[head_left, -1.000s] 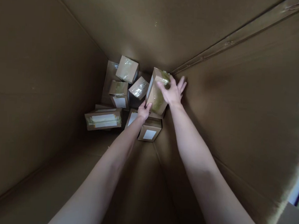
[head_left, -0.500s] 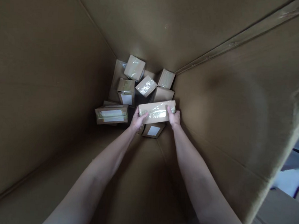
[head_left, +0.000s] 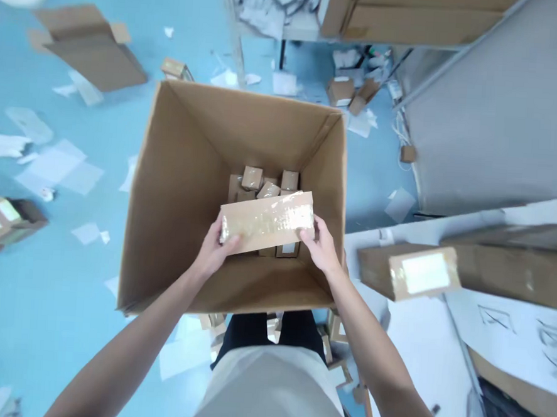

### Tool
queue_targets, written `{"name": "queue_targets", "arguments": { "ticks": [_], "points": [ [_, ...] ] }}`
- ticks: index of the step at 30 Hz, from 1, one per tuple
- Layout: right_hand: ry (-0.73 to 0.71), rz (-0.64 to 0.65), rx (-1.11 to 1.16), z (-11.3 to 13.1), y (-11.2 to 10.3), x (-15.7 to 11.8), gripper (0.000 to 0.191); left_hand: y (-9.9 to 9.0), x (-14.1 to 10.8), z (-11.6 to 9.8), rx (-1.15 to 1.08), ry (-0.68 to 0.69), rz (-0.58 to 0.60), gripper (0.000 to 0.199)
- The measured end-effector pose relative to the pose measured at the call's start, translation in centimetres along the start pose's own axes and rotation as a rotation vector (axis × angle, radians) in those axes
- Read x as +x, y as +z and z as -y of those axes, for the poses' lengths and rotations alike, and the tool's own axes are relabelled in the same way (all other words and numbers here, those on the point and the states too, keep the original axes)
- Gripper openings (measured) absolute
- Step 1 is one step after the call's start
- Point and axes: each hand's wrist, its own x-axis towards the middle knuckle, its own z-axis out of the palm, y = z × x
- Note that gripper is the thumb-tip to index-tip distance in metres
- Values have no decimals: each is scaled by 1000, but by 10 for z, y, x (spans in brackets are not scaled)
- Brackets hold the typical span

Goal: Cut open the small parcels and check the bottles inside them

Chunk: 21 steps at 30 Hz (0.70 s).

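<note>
A long taped cardboard box (head_left: 267, 223) is held between my two hands over the mouth of a large open carton (head_left: 247, 103). My left hand (head_left: 217, 245) grips its left end, thumb on the taped face. Around the right end my right hand (head_left: 321, 242) is closed, its thumb near the lower corner. Down inside the carton lie several small taped boxes, one of them a small box (head_left: 252, 178) at the back; the held box hides part of them.
Paper scraps and an opened cardboard box (head_left: 87, 52) lie on the blue floor to the left. At right, a white table (head_left: 410, 333) bears a labelled box (head_left: 424, 273). A shelf (head_left: 303, 29) stands beyond the carton.
The held box has come up from deep inside the carton to its opening, still in both hands. The view has risen and now takes in the carton's rim and the room around.
</note>
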Motion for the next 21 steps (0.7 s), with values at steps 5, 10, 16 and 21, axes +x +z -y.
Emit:
{"name": "queue_targets", "arguments": {
  "ticks": [5, 10, 16, 21],
  "points": [
    [-198, -195, 13, 54, -88, -125, 60, 11, -97, -92, 134, 188, 175, 79],
    [-108, -343, -9, 15, -168, -238, 54, 90, -174, -114, 44, 100, 511, 70],
    [130, -462, 49, -102, -243, -317, 55, 226, -237, -52, -5, -153, 785, 84],
    [202, -534, 28, -181, -298, -305, 61, 323, -254, -12, -69, -260, 776, 91]
  ]
}}
